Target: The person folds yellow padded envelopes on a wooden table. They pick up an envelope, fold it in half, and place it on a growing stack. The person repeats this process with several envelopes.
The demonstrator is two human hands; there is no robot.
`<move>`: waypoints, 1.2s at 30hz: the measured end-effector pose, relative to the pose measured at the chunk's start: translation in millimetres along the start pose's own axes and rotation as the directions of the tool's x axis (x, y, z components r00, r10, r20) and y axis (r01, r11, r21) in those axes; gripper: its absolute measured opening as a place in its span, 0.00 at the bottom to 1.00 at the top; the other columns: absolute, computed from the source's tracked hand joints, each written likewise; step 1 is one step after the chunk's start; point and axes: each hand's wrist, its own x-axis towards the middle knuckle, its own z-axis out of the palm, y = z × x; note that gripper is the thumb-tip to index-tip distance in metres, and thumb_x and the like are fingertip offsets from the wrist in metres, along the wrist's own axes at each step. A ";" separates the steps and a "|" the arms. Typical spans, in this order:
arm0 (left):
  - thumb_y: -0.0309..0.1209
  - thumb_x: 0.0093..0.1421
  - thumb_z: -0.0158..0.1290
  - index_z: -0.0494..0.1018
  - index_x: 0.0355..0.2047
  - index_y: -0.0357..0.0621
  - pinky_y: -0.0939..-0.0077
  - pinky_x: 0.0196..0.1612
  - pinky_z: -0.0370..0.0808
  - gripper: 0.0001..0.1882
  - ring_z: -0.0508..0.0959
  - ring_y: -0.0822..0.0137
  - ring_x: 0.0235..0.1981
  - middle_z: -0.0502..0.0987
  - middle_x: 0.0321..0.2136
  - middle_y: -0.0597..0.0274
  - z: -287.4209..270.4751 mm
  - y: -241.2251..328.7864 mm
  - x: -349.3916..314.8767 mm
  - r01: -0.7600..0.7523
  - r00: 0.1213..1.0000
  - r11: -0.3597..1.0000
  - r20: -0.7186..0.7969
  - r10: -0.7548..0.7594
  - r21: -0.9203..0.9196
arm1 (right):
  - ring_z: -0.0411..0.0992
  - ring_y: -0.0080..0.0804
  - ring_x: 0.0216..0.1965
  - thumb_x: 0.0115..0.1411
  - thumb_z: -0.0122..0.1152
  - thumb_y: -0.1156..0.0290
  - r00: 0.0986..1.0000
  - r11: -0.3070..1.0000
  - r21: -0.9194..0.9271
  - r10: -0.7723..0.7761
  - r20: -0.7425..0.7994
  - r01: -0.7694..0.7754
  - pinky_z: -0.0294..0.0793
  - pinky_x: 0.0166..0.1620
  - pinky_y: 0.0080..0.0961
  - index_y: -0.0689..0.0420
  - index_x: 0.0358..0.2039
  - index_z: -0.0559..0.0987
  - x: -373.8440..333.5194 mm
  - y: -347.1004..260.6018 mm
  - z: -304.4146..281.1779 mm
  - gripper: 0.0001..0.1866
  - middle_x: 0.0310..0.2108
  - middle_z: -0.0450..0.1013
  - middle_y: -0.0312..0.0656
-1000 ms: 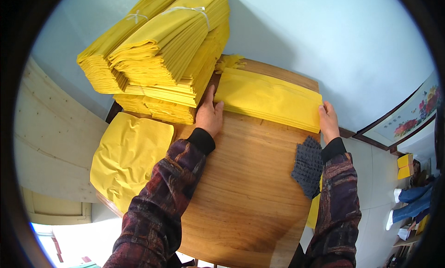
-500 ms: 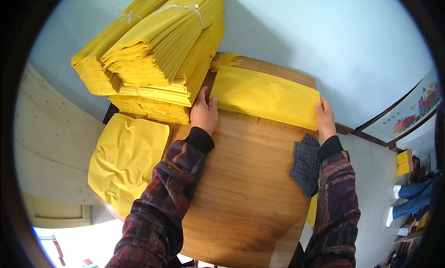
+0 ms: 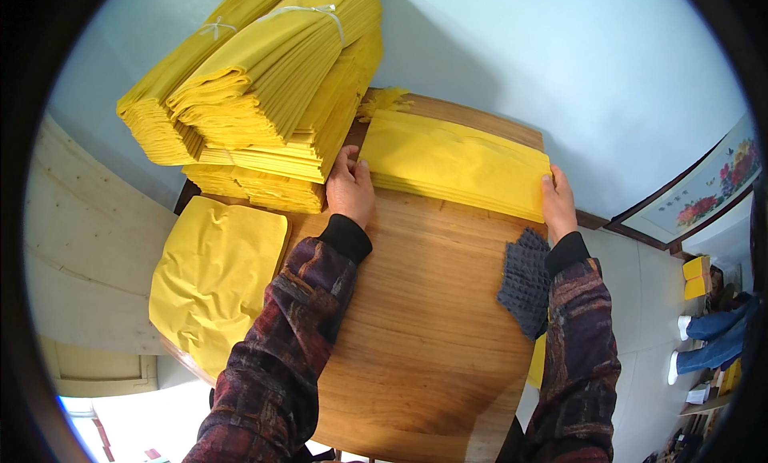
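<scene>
A stack of folded yellow paper sheets (image 3: 456, 163) lies lengthwise near the far edge of the wooden table. My left hand (image 3: 350, 191) is at its left end, thumb against the near corner and fingers bent along the end. At the right end, my right hand (image 3: 559, 205) grips the stack, its thumb on the near side and its other fingers partly hidden. Just left of my left hand rise tall bundles of folded yellow paper (image 3: 264, 95), some tied with white string. A wrinkled yellow sheet (image 3: 212, 275) lies flat at the table's left side.
A dark grey textured cloth (image 3: 524, 283) rests by the table's right edge, next to my right forearm. Yellow scraps (image 3: 386, 101) lie behind the stack. A framed flower picture (image 3: 696, 195) leans at the right, and another person's jeans-clad legs (image 3: 720, 335) show beyond it.
The view has shifted very slightly. Both hands stay at the two ends of the folded paper stack, which has barely moved.
</scene>
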 end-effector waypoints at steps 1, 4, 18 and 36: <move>0.27 0.65 0.52 0.69 0.50 0.37 0.73 0.34 0.72 0.14 0.71 0.68 0.27 0.71 0.26 0.62 0.7 -0.3 0.8 0.009 1.000 1.000 -0.002 -0.009 -0.015 | 0.68 0.48 0.59 0.69 0.45 0.66 1.000 1.000 -0.010 0.014 -0.009 -0.014 0.64 0.61 0.34 0.67 0.61 0.65 0.2 0.3 0.1 0.24 0.56 0.70 0.58; 0.27 0.65 0.52 0.69 0.50 0.38 0.69 0.35 0.73 0.15 0.73 0.63 0.28 0.72 0.28 0.58 1.0 -2.6 1.4 0.029 0.999 0.999 0.018 -0.029 -0.012 | 0.67 0.48 0.59 0.69 0.46 0.66 1.000 1.000 -0.010 0.021 0.017 -0.021 0.64 0.61 0.34 0.67 0.61 0.65 0.4 2.0 -1.9 0.24 0.56 0.70 0.58; 0.29 0.59 0.55 0.61 0.63 0.40 0.50 0.63 0.60 0.31 0.61 0.46 0.64 0.63 0.63 0.50 -15.0 56.4 -40.7 -0.577 0.815 0.701 0.242 0.526 0.419 | 0.60 0.53 0.64 0.64 0.55 0.69 0.876 0.788 -0.448 -0.482 -0.024 0.422 0.60 0.64 0.44 0.64 0.60 0.66 -14.1 -53.4 -7.8 0.26 0.60 0.65 0.57; 0.53 0.67 0.41 0.53 0.68 0.37 0.57 0.71 0.45 0.39 0.49 0.50 0.71 0.52 0.70 0.46 39.0 10.9 46.2 -0.481 0.733 0.754 0.677 0.065 0.447 | 0.46 0.43 0.72 0.69 0.41 0.45 0.937 0.736 -0.597 -0.149 0.316 0.319 0.46 0.70 0.48 0.54 0.67 0.60 6.3 -14.2 30.9 0.34 0.71 0.51 0.41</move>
